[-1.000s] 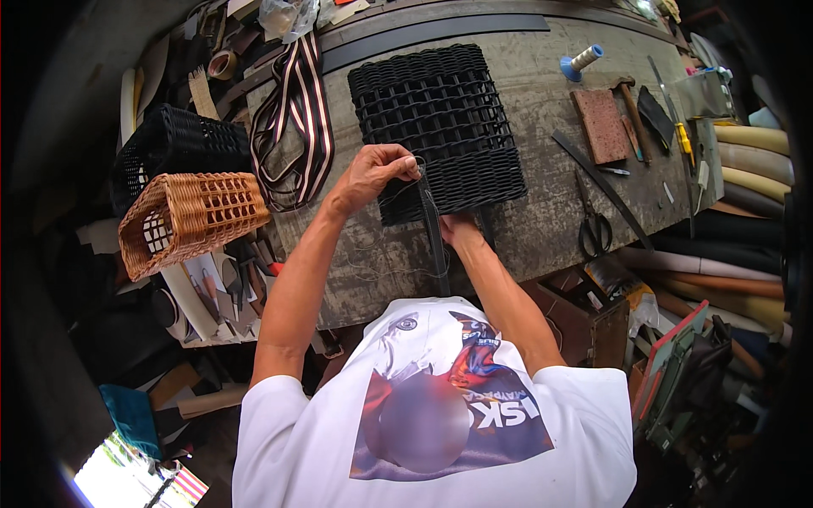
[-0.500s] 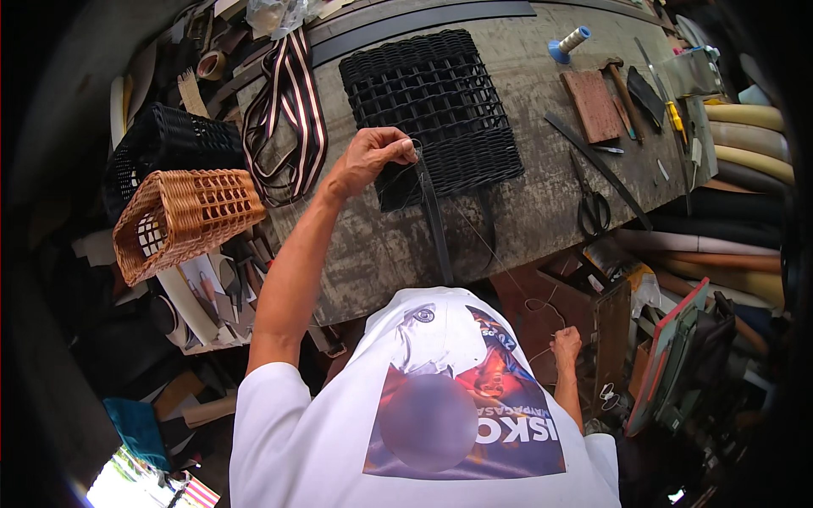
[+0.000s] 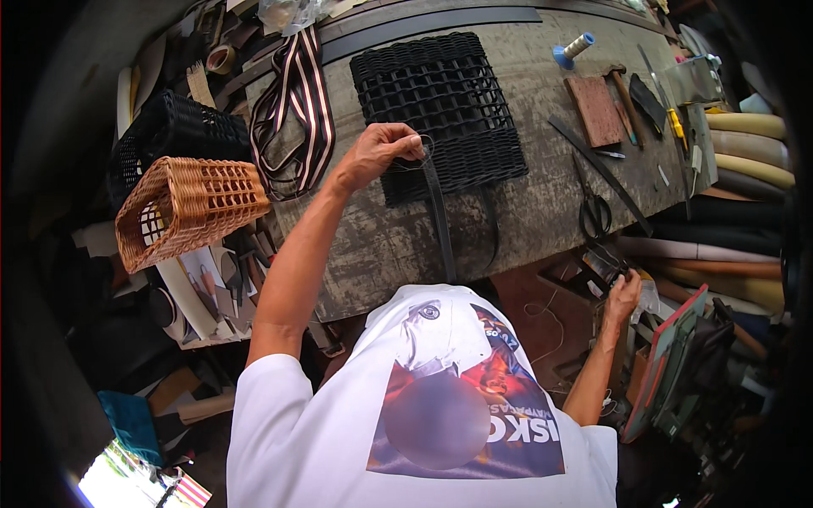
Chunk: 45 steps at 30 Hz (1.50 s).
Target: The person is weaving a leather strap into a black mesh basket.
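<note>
My left hand (image 3: 383, 155) is closed in a pinch on a fine thread (image 3: 406, 168), at the top end of a narrow black strap (image 3: 439, 224). This strap runs toward me over the table and rests across the near edge of a black woven basket panel (image 3: 440, 102). A second black strap (image 3: 491, 224) curves down from the panel's near edge. Off the table's right front, my right hand (image 3: 624, 294) is closed beside a thin dark object (image 3: 611, 261), apparently in its fingers; its kind is unclear. Black-handled scissors (image 3: 594, 212) lie nearby on the table.
A thread spool (image 3: 574, 51), a reddish block (image 3: 594, 110), a hammer (image 3: 622, 93) and a long dark strip (image 3: 600, 173) lie on the right. At left are striped webbing (image 3: 296, 118) and a tan woven basket (image 3: 190, 207). Rolled material (image 3: 745, 216) is stacked at right.
My right hand has moved right and up, away from the thread it held; that thread now hangs loose below the table. My left hand keeps its pinch near the strap's end.
</note>
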Each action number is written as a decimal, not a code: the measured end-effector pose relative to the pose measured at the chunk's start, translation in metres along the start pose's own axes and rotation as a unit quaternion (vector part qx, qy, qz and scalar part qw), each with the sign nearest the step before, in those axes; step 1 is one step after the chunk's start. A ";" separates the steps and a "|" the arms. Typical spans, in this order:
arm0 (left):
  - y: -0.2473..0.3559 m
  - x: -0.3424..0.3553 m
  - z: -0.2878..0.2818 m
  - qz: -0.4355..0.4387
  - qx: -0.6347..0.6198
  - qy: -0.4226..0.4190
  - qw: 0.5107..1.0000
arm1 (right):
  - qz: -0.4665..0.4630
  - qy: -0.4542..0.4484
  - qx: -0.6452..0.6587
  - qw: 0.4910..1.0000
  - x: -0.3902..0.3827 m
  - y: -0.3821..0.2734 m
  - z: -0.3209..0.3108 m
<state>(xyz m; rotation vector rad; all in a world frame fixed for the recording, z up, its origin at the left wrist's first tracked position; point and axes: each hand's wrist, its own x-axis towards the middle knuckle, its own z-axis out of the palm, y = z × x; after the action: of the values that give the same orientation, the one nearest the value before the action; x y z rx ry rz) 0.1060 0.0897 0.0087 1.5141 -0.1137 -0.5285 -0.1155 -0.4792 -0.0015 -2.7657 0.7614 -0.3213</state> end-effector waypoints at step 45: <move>0.005 -0.002 0.001 -0.018 -0.004 -0.003 1.000 | -0.444 -0.249 0.297 0.808 -0.063 -0.313 0.197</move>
<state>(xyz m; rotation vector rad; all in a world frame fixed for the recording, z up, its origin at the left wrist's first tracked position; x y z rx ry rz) 0.1051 0.0890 0.0138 1.5091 -0.0896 -0.5622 0.0324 -0.1500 -0.1027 -2.2091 -0.6953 0.0326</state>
